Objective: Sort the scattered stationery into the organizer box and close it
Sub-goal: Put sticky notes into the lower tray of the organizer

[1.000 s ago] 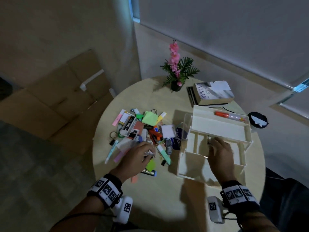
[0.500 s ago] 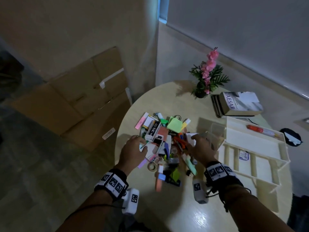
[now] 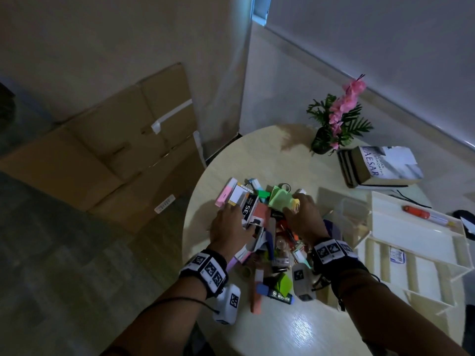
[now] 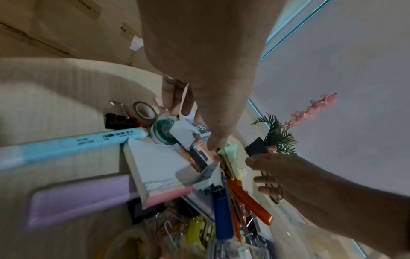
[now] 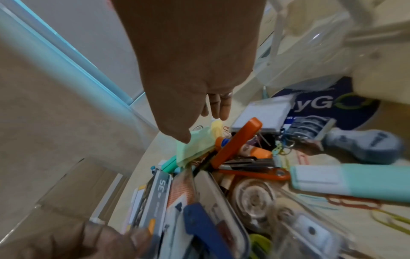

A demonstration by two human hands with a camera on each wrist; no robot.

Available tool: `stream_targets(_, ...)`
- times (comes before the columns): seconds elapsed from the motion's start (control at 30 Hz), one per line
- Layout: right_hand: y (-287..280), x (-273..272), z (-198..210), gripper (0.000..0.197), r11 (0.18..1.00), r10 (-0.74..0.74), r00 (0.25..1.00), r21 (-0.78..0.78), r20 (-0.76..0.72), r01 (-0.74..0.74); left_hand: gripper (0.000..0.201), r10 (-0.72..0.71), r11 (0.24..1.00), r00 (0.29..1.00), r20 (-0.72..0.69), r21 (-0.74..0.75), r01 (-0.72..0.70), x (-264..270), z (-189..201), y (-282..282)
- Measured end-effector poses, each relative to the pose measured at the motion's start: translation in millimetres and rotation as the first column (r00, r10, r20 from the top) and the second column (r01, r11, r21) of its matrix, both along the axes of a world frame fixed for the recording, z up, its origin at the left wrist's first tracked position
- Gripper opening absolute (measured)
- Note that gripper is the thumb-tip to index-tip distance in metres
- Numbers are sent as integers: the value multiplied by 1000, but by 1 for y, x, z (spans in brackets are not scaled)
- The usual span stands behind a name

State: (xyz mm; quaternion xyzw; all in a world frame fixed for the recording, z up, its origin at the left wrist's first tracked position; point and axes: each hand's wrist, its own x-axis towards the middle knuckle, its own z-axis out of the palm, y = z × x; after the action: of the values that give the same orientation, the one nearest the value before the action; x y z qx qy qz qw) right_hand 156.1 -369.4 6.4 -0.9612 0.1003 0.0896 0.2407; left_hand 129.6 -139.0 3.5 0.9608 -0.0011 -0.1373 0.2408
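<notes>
A heap of stationery (image 3: 272, 242) lies in the middle of the round table (image 3: 282, 327). My left hand (image 3: 228, 222) rests on the heap's left side, with straight fingers (image 4: 175, 101) beside a black-and-white box marked 35 (image 3: 248, 208). My right hand (image 3: 302, 214) lies over the heap's far right part, its thumb (image 5: 184, 138) touching a green sticky-note pad (image 5: 195, 147). Neither hand holds anything that I can see. The white organizer box (image 3: 416, 242) stands open to the right, with its clear lid (image 3: 352, 217) raised. An orange pen (image 3: 416, 212) lies in its upper tray.
A potted plant with pink flowers (image 3: 336, 124) and a stack of books (image 3: 380, 168) stand at the table's far side. Flat cardboard boxes (image 3: 115, 155) lean against the wall on the left. The table's left edge (image 3: 186, 227) runs close to my left hand.
My right hand has left the organizer box and come over to the heap. My left hand has slid farther up the heap. The head view has swung left.
</notes>
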Motion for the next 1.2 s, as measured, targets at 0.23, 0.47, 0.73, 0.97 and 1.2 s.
stream_targets(0.23, 3, 29, -30, 80, 983, 174, 982, -53, -69, -178, 35, 17, 999, 1000, 25, -31, -16, -1, -7, 2)
stream_targets(0.47, 4, 34, -40, 84, 983, 168, 985, -73, -47, -171, 23, 135, 978, 990, -44, -154, -141, -3, 1, 6)
stream_targets(0.73, -4, 28, -13, 105, 991, 133, 988, 21, 73, -135, 25, 145, 962, 987, -70, -224, -157, -27, 23, 33)
stream_targets(0.97, -8, -49, 64, 83, 901, 5, 984, 426, 179, -82, 28, 50, 922, 999, 1, -385, -46, -72, 55, 18)
stream_targets(1.2, -80, -189, 80, 56, 616, -64, 996, 782, -67, 92, 28, -197, 891, 978, 73, -402, 210, -144, 89, -71)
